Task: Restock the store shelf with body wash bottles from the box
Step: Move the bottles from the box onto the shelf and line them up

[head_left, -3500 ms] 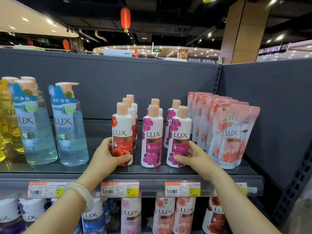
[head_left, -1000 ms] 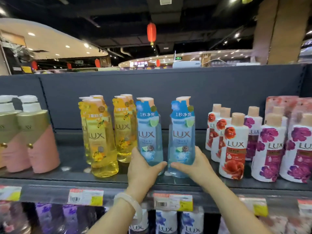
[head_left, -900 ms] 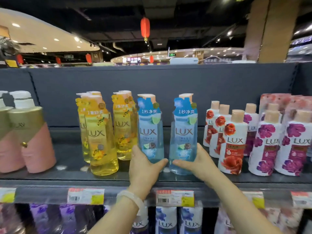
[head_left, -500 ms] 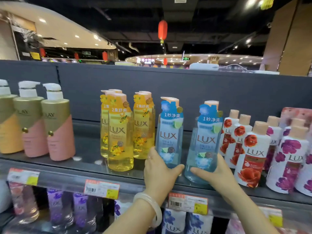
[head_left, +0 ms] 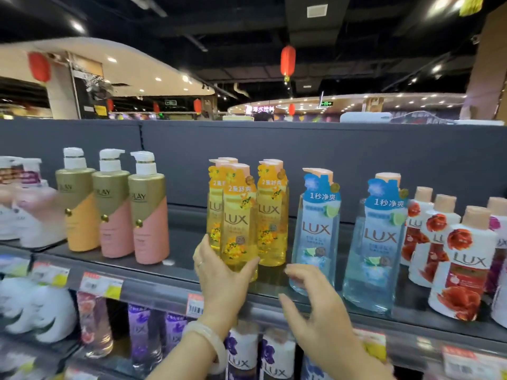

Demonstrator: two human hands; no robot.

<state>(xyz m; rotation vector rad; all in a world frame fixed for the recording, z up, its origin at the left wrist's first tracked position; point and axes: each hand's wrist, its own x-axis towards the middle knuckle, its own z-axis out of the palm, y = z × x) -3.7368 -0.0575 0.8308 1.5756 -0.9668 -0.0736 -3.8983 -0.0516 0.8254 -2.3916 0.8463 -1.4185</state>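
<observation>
The front yellow bottle (head_left: pixel 238 223) stands at centre frame on the top shelf (head_left: pixel 175 266), first of a yellow group, with more yellow bottles (head_left: pixel 271 212) directly behind and to its right. The left hand (head_left: pixel 219 278) is wrapped around its lower body, thumb on the right face and fingers on the left; the bottle appears upright with its base at the shelf edge, though whether it is lifted cannot be determined. The right hand (head_left: pixel 312 305) is spread wide and holds nothing, hovering in front of the shelf lip between the yellow group and the near blue bottle (head_left: pixel 318 231); contact with either is not evident. A second blue bottle (head_left: pixel 375 242) stands well apart to the right, followed by the white floral bottles (head_left: pixel 463 264) at the right edge. At left of frame sit three gold-and-pink pump bottles (head_left: pixel 115 207), front faces aligned. A lower shelf carries purple-label bottles (head_left: pixel 241 352), partly hidden by the forearms. Price tags (head_left: pixel 100 285) line the shelf edge. No supply box is in view. Assessment: the shelf front is occupied across the frame, but gaps remain between groups and the rear of the shelf looks thinly filled. The step in hand appears to be facing or straightening the yellow row rather than adding stock. Remaining work, judged from this view, is further bottles from the box and closing the gaps.
</observation>
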